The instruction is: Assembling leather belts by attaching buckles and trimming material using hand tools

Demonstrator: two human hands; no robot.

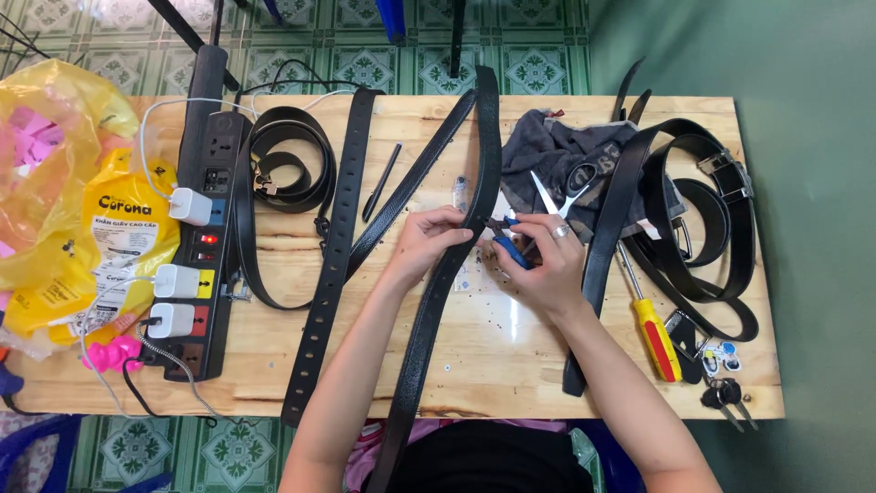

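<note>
Head view: a long black leather belt is being held near the middle of a wooden table, running from the far table edge down past the near edge toward the person's lap; its surface looks grained and matte, edges straight, with no holes visible along the part that shows. The left hand is pinching the belt's edge, fingers closed on it at about its mid-length. The right hand is being kept closed around blue-handled pliers, whose tip is being pressed against the belt just beside the left fingertips; a ring is showing on one finger. Scissors are lying on a grey cloth just behind the right hand. A second black belt with a row of punched holes is lying to the left, roughly parallel, and a coiled belt is sitting beyond it. A black power strip with white chargers plugged in is lying along the left side, next to a yellow plastic bag. More belts with buckles are being piled at the right, with a red-and-yellow screwdriver and keys near the front right corner.
</note>
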